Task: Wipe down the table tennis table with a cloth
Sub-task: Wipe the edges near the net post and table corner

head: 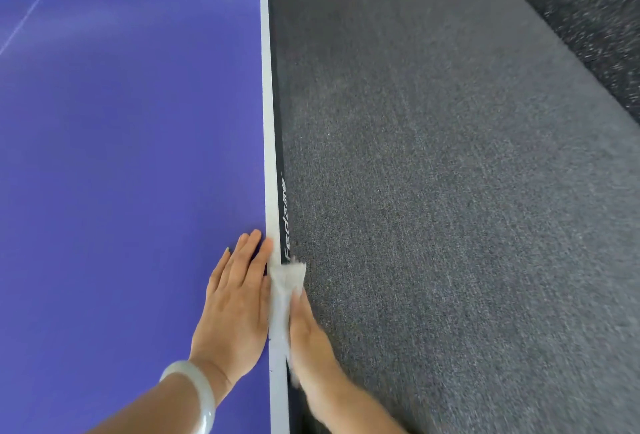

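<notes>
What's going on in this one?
A person is wiping the side edge of the blue table tennis table. The right hand presses a white cloth against that edge, draped over the white border line. The left hand lies flat on the playing surface beside it, a pale bangle on its wrist.

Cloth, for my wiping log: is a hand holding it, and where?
The right hand presses the cloth's near half against the table edge with straight fingers; the left hand holds nothing.
</notes>
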`<state>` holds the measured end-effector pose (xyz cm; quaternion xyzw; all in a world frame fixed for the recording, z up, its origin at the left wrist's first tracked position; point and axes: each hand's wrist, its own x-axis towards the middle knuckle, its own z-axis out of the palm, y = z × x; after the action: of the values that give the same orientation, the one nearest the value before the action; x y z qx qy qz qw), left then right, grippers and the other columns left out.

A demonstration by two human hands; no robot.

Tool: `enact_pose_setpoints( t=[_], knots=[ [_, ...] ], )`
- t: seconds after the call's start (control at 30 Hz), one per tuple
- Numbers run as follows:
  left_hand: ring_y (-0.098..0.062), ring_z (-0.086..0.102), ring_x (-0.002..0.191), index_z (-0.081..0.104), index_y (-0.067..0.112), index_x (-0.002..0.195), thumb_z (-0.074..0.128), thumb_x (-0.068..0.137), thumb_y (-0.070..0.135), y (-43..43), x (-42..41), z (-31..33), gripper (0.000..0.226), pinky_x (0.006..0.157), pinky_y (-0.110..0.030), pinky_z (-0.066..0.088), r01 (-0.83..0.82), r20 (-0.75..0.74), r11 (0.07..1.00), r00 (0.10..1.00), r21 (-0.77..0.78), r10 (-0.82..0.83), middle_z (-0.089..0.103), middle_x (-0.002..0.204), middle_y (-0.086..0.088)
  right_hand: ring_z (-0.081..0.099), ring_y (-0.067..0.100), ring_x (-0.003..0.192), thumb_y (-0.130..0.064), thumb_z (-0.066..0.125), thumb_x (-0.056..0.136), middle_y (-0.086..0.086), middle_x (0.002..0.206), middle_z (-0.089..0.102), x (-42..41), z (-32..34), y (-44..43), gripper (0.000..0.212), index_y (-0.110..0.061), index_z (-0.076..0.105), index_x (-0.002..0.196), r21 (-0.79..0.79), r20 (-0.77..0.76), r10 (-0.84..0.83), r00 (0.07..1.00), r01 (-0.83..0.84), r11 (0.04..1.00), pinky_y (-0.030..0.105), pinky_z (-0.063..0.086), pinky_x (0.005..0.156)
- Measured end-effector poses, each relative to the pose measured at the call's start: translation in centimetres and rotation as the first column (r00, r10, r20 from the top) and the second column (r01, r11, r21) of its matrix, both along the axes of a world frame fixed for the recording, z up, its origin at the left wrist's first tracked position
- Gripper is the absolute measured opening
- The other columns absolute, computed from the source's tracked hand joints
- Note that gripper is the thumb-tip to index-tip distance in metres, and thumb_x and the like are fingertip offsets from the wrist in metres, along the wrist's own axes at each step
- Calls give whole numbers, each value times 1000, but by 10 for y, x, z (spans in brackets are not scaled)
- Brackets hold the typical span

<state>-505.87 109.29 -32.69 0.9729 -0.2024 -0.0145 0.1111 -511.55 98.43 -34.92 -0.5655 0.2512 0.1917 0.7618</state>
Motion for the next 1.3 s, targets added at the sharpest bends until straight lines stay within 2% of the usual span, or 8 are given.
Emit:
enact_pose_setpoints(
  t=[0.13, 0.27, 0.47, 0.7, 0.83, 0.97, 1.17, 1.3],
  knots=[
    [-16, 14, 151, 31, 10, 154, 18, 101, 25, 1, -1, 1, 56, 122, -32, 5, -4, 3, 1000, 1000, 9, 3, 27, 161, -5, 24, -12, 131, -41, 24, 107, -14, 160, 24, -27, -1, 1, 42, -39, 22, 149, -53, 6, 72, 997, -72, 996, -15, 16, 80],
    [-15, 14, 151, 30, 11, 154, 16, 104, 26, -1, -1, 3, 55, 123, -32, 4, -20, 3, 1000, 1000, 22, 20, 25, 161, -3, 45, 3, 134, -43, 27, 108, -11, 148, 48, 38, 6, -8, 44, -36, 36, 150, 80, 73, -9, 997, 3, 997, 15, 37, 105],
    [-17, 14, 152, 28, 12, 155, 14, 100, 29, 1, 1, 0, 59, 124, -35, 6, -17, -9, 1000, 1000, 11, 17, 23, 162, -3, 34, -5, 140, -48, 28, 105, -20, 154, 37, -1, 6, -6, 49, -40, 27, 154, 63, 98, 29, 995, -35, 997, 29, 24, 121],
    [-18, 19, 150, 31, 12, 154, 19, 102, 25, -2, 0, 3, 55, 123, -30, 3, -31, 2, 999, 1000, 16, 31, 27, 161, -5, 36, 3, 141, -38, 27, 108, -14, 152, 38, 22, 11, -11, 47, -33, 27, 155, 42, 114, 7, 993, -12, 999, 18, 28, 114],
    [-17, 14, 152, 25, 15, 155, 32, 102, 20, 0, -1, 4, 54, 123, -33, 4, -15, -20, 1000, 1000, -4, 15, 22, 162, -2, 13, 2, 150, -15, 27, 108, -5, 164, 13, -16, 6, 2, 50, -14, 11, 155, -27, 270, 8, 963, -1, 1000, 21, 12, 122],
    [-19, 16, 151, 30, 12, 154, 14, 102, 28, -3, 0, 3, 57, 124, -33, 5, -46, -3, 999, 999, 24, 47, 25, 161, -5, 11, -11, 143, -27, 31, 107, -9, 163, 11, -74, -3, 7, 49, -26, 10, 151, -58, 198, 103, 975, -94, 994, -4, 14, 105],
    [-14, 4, 153, 21, 15, 156, 35, 102, 21, 1, 1, 4, 56, 124, -32, -1, -21, -47, 1000, 999, 2, 21, 15, 164, -2, 18, 1, 148, -26, 29, 108, -9, 163, 19, 16, 19, 0, 52, -22, 13, 157, 10, 242, -16, 970, 15, 1000, 28, 18, 123],
    [-17, 5, 153, 25, 14, 156, 21, 104, 29, -1, 1, 3, 54, 124, -33, -1, -29, -23, 998, 999, 54, 30, 15, 164, -2, 2, 1, 151, -21, 32, 108, -15, 165, 0, -71, 3, 8, 57, -22, 2, 156, -61, 391, 76, 917, -57, 997, 34, 9, 126]
  ],
)
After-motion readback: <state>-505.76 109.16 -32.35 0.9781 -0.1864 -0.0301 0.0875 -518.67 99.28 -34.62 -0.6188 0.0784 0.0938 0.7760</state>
